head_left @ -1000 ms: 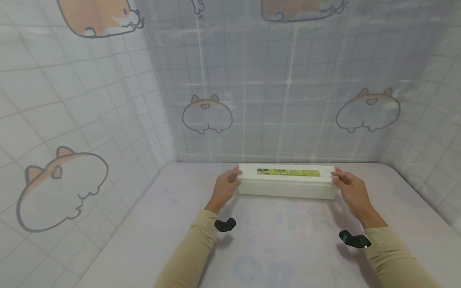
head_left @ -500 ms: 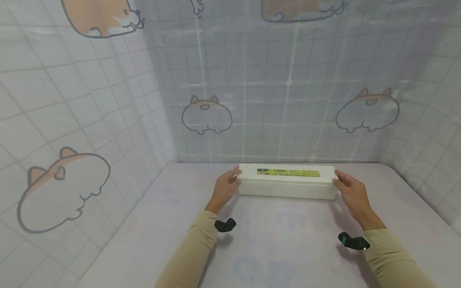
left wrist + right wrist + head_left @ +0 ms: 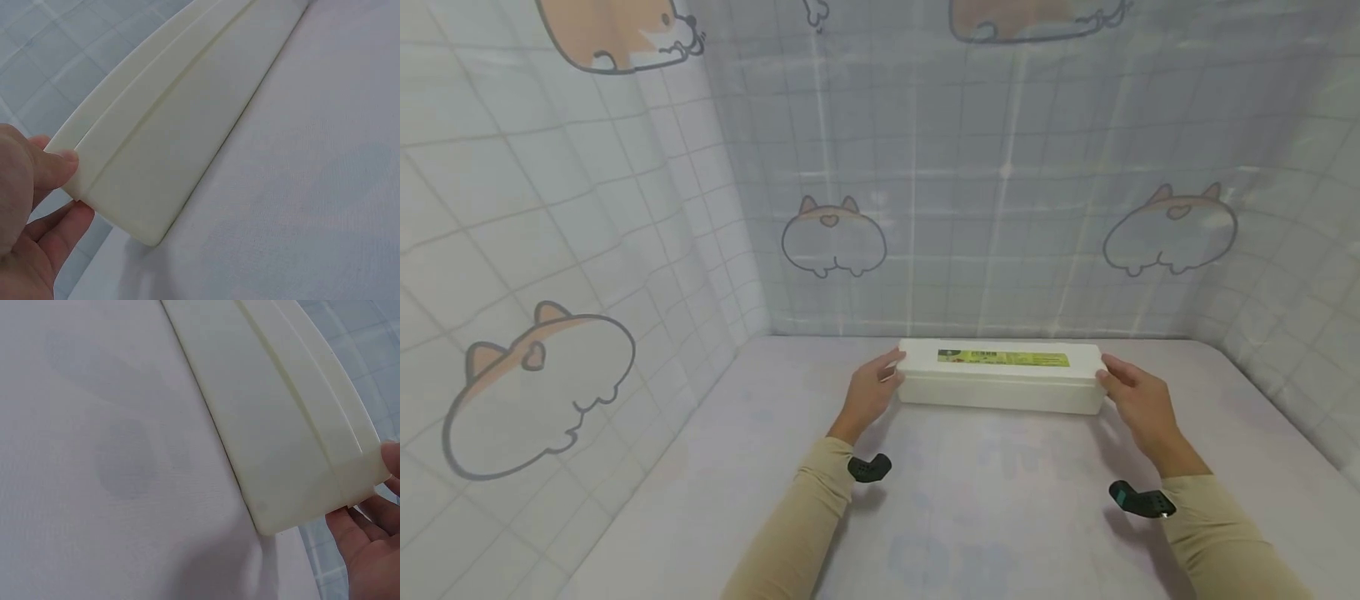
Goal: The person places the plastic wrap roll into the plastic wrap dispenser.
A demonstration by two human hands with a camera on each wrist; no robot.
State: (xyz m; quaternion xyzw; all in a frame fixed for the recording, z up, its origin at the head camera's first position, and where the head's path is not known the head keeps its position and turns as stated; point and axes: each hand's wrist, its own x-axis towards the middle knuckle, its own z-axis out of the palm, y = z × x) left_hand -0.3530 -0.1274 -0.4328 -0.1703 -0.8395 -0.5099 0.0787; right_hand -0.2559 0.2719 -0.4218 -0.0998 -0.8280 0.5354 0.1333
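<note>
A long white lidded box lies on the table near the back wall in the head view. On its lid is a green and yellow label. My left hand holds the box's left end, the thumb at the lid's edge. In the left wrist view its other fingers reach under the lid's overhanging rim. At the opposite end my right hand grips in the same way, thumb at the lid's front corner. The right wrist view shows fingers just below that rim. The lid sits on the box.
The pale table runs back to a wall covering with a grid and cartoon dogs. Similar coverings rise on the left and right sides. A black device is worn on the left wrist, another black device on the right.
My right fingers have shifted slightly off the lid's top to its right end edge. The box and left hand stay in place.
</note>
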